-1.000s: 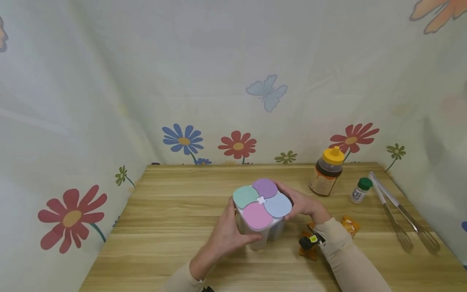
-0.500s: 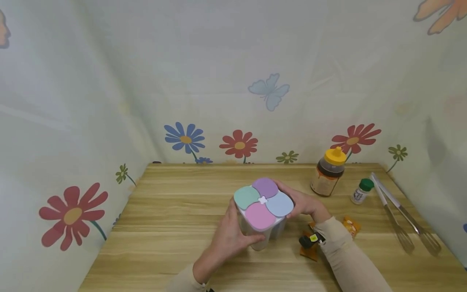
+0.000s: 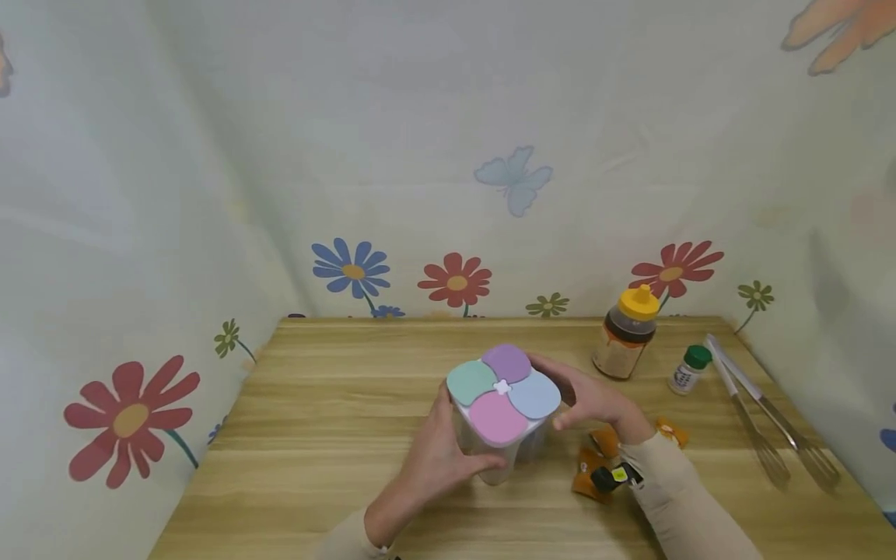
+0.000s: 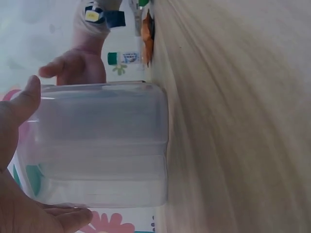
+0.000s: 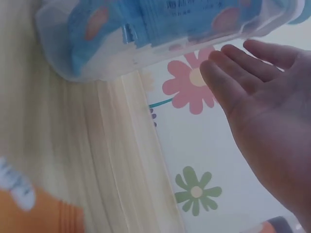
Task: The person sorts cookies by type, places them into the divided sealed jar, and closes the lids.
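A clear plastic storage container (image 3: 496, 420) stands upright at mid-table, its lid split into green, purple, blue and pink petals. My left hand (image 3: 435, 449) grips its left side, with the thumb across the near wall and the fingers round the side. In the left wrist view, the container's see-through wall (image 4: 102, 136) rises from the tabletop. My right hand (image 3: 596, 398) is at the right side, thumb spread away. Seen from the right wrist, its straight fingers (image 5: 238, 68) lie beside the container, which has a blue printed packet (image 5: 170, 19) inside.
Orange packets (image 3: 586, 470) lie under and beside my right wrist. Farther back right stand a bottle with a yellow cap (image 3: 623, 338) and a small green-capped shaker (image 3: 687, 372). Long metal tongs (image 3: 770, 408) lie near the right edge. A flowered curtain (image 3: 392, 155) surrounds the table.
My right hand has loosened from the container: its thumb has come away from the side and the wrist has shifted slightly right and down. My left hand and the container stay in place.
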A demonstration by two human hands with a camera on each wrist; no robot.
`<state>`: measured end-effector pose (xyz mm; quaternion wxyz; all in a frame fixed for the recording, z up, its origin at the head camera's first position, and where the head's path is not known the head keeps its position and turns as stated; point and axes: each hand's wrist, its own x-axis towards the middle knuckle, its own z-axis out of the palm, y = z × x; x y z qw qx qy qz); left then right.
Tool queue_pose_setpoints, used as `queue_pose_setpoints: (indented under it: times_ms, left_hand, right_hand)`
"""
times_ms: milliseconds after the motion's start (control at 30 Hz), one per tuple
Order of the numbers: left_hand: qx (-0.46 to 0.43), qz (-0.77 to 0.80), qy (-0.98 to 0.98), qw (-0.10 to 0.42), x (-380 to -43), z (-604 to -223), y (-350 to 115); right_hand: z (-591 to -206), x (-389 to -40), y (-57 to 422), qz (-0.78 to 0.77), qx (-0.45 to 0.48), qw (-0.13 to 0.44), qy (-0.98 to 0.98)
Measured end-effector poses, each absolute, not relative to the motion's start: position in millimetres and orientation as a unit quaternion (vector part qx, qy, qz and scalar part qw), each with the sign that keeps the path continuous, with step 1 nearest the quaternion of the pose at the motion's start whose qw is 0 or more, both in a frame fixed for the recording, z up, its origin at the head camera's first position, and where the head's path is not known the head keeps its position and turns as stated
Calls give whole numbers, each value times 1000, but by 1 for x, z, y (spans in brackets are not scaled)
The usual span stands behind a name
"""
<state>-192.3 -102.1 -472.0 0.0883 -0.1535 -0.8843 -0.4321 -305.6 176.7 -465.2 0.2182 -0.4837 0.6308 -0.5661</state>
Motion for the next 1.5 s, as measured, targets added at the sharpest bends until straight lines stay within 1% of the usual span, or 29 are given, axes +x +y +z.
queue_pose_setpoints:
  times_ms: [267,467,600,833,967,1067,1300,1500]
  left_hand:
    - [-123,-406,-903,68,-193,-468,-110]
    - [-133,-427,-893,43,-195,-469,-115]
    - [-159,-446,-880,29,-199,-470,-122]
    - [-219,-447,-867,21,-214,-472,-133]
    - [-273,-469,-840,1,-225,-472,-141]
    - [-297,-492,-818,-16,-233,-473,-147]
    - [-337,-512,-789,-40,-250,-478,-152]
    - [-366,-521,-768,-72,-267,-482,-155]
  right_hand:
    - [-461,-287,178,-547,-455,177,680]
    - [-463,-278,179,-545,-425,152,707]
    - [-464,-274,179,-545,-414,141,715]
    - [-468,-267,178,-553,-394,117,725]
    - [-470,-259,175,-551,-366,83,745]
    - [-474,-254,171,-552,-357,63,751]
    - [-478,-244,164,-558,-331,43,760]
    - [-476,-232,158,-558,-278,30,781]
